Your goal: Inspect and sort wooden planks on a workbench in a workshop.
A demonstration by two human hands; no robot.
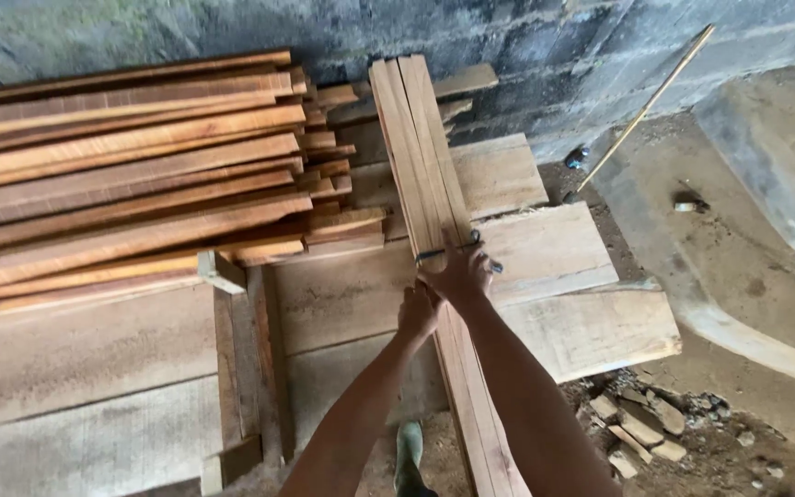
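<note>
— So, where does the work stand at this moment?

— Mid-step, I'd judge. Two long planks [423,175] lie side by side, running from the block wall [545,55] towards the person, across wide boards [554,276] laid flat beneath them. The right hand [460,274] presses down on the planks, holding a thin dark tool [453,248] crosswise over them.

— A pencil? A gauge?

— Too small to tell. It lies across both planks, and the fingers are curled over it.

— And the left hand [419,311]?

— Just beside the right, on the near-left edge of the same planks. Its fingers look closed against the wood, steadying it, though whether they grip the edge or only rest there I cannot tell.

— What looks finished?

— A tall stack of sawn slats [131,175] sits at the left, piled fairly evenly, so a good deal of stock seems to be prepared already. I see no clear mark or cut on the two planks, so whatever is being done across them appears not yet complete.

— Anything else about?

— A long stick [641,112] leaning by the wall, rubble [641,428] on the dirt floor, and a green boot [409,451] below.
</note>
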